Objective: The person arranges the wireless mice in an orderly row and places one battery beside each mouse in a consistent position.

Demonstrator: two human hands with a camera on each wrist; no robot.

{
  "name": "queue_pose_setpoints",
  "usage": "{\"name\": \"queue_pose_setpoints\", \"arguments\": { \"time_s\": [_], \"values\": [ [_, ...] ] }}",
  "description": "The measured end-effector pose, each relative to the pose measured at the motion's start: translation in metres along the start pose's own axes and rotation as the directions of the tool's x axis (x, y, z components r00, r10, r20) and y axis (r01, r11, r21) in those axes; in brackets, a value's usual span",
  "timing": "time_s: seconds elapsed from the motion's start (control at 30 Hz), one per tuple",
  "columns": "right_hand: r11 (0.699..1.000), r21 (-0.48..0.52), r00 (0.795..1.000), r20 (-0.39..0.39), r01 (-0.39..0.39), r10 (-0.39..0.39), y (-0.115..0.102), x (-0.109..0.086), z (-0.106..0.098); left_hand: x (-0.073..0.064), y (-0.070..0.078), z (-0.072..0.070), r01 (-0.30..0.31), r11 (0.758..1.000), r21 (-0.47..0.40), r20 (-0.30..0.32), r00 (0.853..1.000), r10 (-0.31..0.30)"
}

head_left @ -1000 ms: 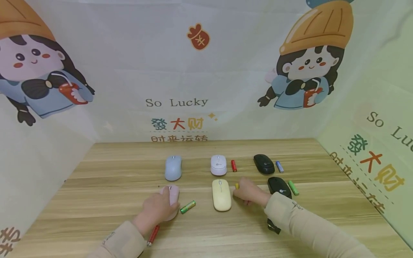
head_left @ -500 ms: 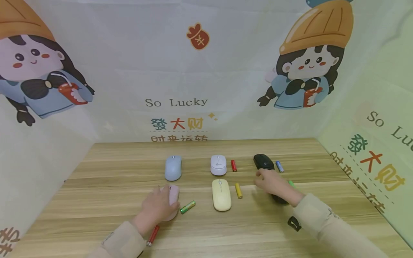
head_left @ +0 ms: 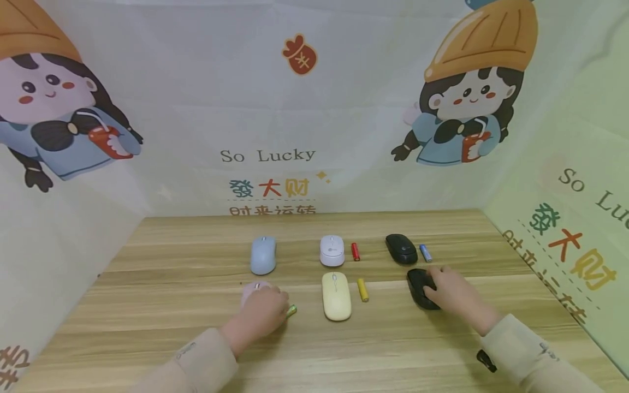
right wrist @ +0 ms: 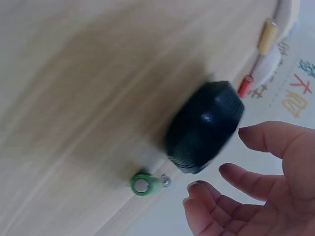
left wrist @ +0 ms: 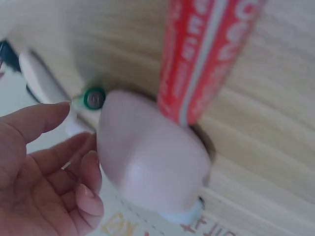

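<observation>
My left hand [head_left: 262, 312] is over the right side of the pink mouse [head_left: 249, 290], close to a green battery [head_left: 291, 310]. In the left wrist view its thumb and fingers are spread apart, loosely bent, holding nothing. A red battery [left wrist: 204, 59] lies near the mouse's back end; the head view hides it. My right hand [head_left: 454, 292] hovers at the right side of the nearer black mouse [head_left: 419, 289]. Another green battery [right wrist: 142, 185] lies beside that mouse, covered by the hand in the head view. The right fingers are apart, with nothing between them.
Farther back stand a blue mouse [head_left: 263, 255], a white mouse [head_left: 332, 251] with a red battery [head_left: 355, 251], and another black mouse [head_left: 401, 249] with a blue battery [head_left: 425, 252]. A yellow mouse [head_left: 336, 296] and yellow battery [head_left: 362, 290] lie between the hands.
My left hand has come off the pink mouse's left side and moved right, towards the green battery. The right hand has gone from the yellow battery rightward to the nearer black mouse.
</observation>
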State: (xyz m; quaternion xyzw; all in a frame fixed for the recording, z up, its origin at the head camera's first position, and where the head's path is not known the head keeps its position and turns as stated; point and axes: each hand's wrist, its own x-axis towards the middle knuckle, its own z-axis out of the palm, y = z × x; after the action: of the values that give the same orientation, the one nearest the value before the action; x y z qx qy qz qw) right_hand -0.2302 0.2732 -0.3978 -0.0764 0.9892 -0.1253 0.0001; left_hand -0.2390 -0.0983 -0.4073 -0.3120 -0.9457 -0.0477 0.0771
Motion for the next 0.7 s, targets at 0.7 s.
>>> {"name": "queue_pose_setpoints", "arguments": {
  "time_s": [0.7],
  "values": [
    [0.999,-0.042,0.996,-0.084,0.007,-0.011,-0.009,-0.007,0.010,0.017,0.006,0.011,-0.013,0.996,0.090,0.022,1.000,0.011]
  ]
}}
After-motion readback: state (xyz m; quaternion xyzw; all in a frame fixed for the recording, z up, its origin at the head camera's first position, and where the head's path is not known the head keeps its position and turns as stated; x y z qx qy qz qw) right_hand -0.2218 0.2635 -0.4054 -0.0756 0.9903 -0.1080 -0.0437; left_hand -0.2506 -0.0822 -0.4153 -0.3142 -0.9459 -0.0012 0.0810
